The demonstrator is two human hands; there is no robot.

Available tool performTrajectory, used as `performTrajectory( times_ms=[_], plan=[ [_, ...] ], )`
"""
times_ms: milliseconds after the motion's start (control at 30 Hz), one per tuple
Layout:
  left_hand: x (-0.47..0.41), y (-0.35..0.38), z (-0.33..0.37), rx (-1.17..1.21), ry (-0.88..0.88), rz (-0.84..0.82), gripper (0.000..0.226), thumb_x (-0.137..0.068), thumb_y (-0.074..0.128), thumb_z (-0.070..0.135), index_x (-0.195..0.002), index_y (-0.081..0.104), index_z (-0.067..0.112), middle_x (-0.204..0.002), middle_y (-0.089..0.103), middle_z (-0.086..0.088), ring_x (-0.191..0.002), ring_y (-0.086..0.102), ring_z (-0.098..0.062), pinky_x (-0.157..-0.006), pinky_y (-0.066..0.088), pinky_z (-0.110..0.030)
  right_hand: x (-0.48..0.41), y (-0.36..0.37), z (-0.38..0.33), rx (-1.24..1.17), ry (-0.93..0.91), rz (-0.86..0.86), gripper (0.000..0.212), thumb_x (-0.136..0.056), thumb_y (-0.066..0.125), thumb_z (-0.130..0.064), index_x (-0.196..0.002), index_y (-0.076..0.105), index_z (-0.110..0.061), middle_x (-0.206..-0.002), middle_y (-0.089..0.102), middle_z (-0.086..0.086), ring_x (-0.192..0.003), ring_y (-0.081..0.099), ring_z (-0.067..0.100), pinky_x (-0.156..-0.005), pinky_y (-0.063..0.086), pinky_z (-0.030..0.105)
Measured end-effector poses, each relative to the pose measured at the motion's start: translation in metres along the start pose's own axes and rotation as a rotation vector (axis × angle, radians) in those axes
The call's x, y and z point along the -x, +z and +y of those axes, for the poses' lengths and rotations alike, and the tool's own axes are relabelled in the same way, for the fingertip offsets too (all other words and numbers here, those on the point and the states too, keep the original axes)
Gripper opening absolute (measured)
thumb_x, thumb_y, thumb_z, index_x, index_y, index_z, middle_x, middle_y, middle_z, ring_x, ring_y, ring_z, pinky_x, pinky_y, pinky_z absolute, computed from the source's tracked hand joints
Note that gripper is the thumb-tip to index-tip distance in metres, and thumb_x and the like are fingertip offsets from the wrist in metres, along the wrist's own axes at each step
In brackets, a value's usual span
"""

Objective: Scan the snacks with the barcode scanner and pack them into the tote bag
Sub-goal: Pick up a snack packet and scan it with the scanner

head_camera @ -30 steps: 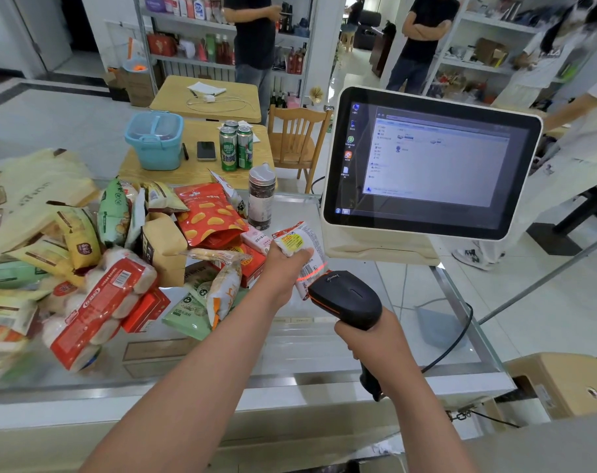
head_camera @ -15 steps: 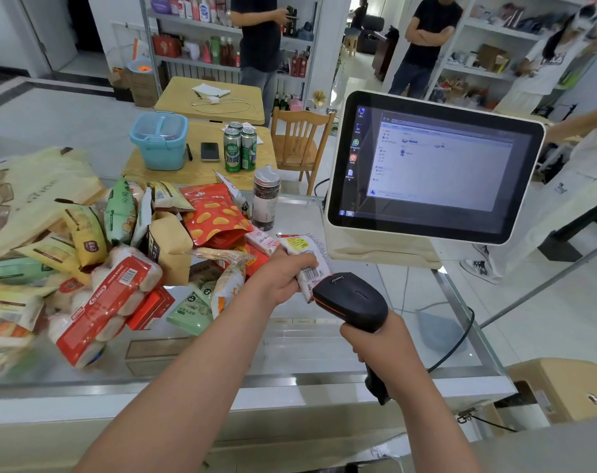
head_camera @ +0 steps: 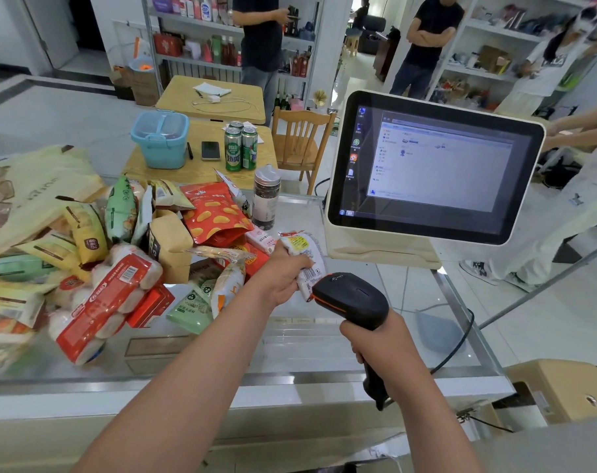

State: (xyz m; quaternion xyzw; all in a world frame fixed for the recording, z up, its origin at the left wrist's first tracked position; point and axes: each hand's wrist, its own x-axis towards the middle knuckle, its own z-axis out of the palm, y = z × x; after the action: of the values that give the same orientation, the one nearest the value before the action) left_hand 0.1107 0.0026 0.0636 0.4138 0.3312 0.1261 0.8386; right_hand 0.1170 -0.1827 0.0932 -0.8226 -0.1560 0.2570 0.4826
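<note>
My left hand (head_camera: 283, 278) grips a small white snack packet (head_camera: 305, 256) with a yellow label, its barcode side turned toward the scanner. My right hand (head_camera: 375, 339) holds the black barcode scanner (head_camera: 353, 297) by its handle, the scanner's head almost touching the packet's barcode. Both are above the glass counter (head_camera: 290, 339), just right of a heap of snack bags (head_camera: 126, 254). A beige tote bag (head_camera: 34, 192) lies flat at the far left behind the heap.
A white touchscreen terminal (head_camera: 433, 169) stands on the counter's right. A dark jar (head_camera: 266, 199) stands behind the heap. The scanner's cable (head_camera: 457, 349) runs right. Beyond are wooden tables, cans, a blue basket, a chair, shelves and standing people. A cardboard box (head_camera: 563, 387) sits lower right.
The red scan light on the packet is gone. My left hand has tilted the packet down a little, and the scanner head has closed in on its barcode.
</note>
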Motion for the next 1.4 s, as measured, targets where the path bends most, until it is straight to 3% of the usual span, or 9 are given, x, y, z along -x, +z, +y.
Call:
performTrajectory(
  times_ms=[200,400,533,700,1000,1167,1267,1333,1400],
  plan=[
    [0.000,0.001,0.001,-0.041,0.006,0.007,0.059,-0.093,0.047,-0.012,-0.142,0.031,0.017,-0.142,0.043,-0.013,-0.128,0.046,-0.035,-0.090,0.050,-0.042,0.001,-0.001,0.001,-0.012,0.013,0.004,0.010,-0.074,0.058,-0.004,-0.084,0.059,-0.004,-0.054,0.047,0.004,-0.054,0.043,0.018,-0.051,0.040,0.028],
    [-0.001,-0.004,-0.003,-0.065,0.007,0.008,0.059,-0.092,0.048,-0.012,-0.142,0.032,0.015,-0.124,0.053,-0.010,-0.111,0.056,-0.031,-0.088,0.052,-0.045,-0.004,0.000,0.004,-0.031,-0.014,-0.010,0.010,-0.075,0.060,-0.004,-0.085,0.059,-0.005,-0.056,0.050,0.005,-0.054,0.045,0.018,-0.052,0.041,0.028],
    [0.000,-0.012,-0.006,-0.096,0.047,0.057,0.054,-0.089,0.050,-0.012,-0.136,0.038,0.013,-0.116,0.060,-0.009,-0.097,0.061,-0.024,-0.078,0.053,-0.042,-0.008,0.005,0.012,-0.041,-0.018,-0.034,0.017,-0.075,0.068,-0.009,-0.090,0.061,-0.014,-0.081,0.062,0.008,-0.067,0.053,0.019,-0.062,0.044,0.028],
    [0.005,-0.027,-0.011,-0.020,0.111,0.127,0.049,-0.085,0.069,0.003,-0.129,0.050,0.009,-0.114,0.067,-0.008,-0.099,0.066,-0.022,-0.086,0.055,-0.042,-0.024,0.018,0.029,0.050,-0.074,-0.117,0.027,-0.075,0.068,-0.010,-0.095,0.058,-0.025,-0.101,0.057,-0.004,-0.084,0.056,0.005,-0.061,0.041,0.017],
    [0.024,-0.051,-0.024,-0.001,0.230,0.261,0.030,-0.086,0.067,0.001,-0.114,0.059,0.008,-0.105,0.071,-0.010,-0.089,0.070,-0.021,-0.073,0.059,-0.033,-0.062,0.056,0.076,0.384,-0.180,-0.054,0.018,-0.073,0.069,-0.015,-0.088,0.061,-0.015,-0.097,0.056,0.008,-0.066,0.055,0.009,-0.052,0.033,0.015],
    [0.044,-0.069,-0.018,-0.009,0.216,0.160,0.023,-0.087,0.065,0.002,-0.107,0.063,0.012,-0.102,0.073,-0.008,-0.089,0.072,-0.021,-0.072,0.058,-0.034,-0.057,0.073,0.078,0.431,-0.170,0.007,0.020,-0.082,0.067,-0.014,-0.101,0.061,-0.014,-0.108,0.048,0.004,-0.072,0.047,0.005,-0.065,0.038,0.023],
    [0.059,-0.087,-0.011,-0.001,0.199,0.079,0.033,-0.086,0.066,0.002,-0.118,0.059,0.008,-0.111,0.071,-0.012,-0.101,0.068,-0.029,-0.088,0.055,-0.045,-0.053,0.082,0.070,0.553,-0.155,0.014,0.025,-0.079,0.064,-0.020,-0.104,0.061,-0.014,-0.106,0.059,0.009,-0.086,0.053,0.013,-0.067,0.043,0.028],
    [0.072,-0.103,-0.002,-0.012,0.199,0.052,0.035,-0.085,0.066,0.003,-0.119,0.059,0.007,-0.112,0.071,-0.013,-0.103,0.067,-0.030,-0.093,0.052,-0.048,-0.048,0.090,0.055,0.703,-0.136,0.063,0.040,-0.079,0.064,-0.025,-0.117,0.056,-0.015,-0.115,0.059,0.010,-0.109,0.051,0.029,-0.084,0.047,0.036],
    [0.089,-0.124,0.009,-0.005,0.216,0.043,0.034,-0.084,0.069,0.004,-0.118,0.060,0.006,-0.109,0.071,-0.013,-0.101,0.068,-0.030,-0.093,0.052,-0.049,-0.034,0.101,0.028,0.681,-0.190,0.146,0.052,-0.086,0.061,-0.027,-0.134,0.047,-0.013,-0.130,0.052,0.013,-0.125,0.042,0.033,-0.102,0.039,0.043]
  ],
)
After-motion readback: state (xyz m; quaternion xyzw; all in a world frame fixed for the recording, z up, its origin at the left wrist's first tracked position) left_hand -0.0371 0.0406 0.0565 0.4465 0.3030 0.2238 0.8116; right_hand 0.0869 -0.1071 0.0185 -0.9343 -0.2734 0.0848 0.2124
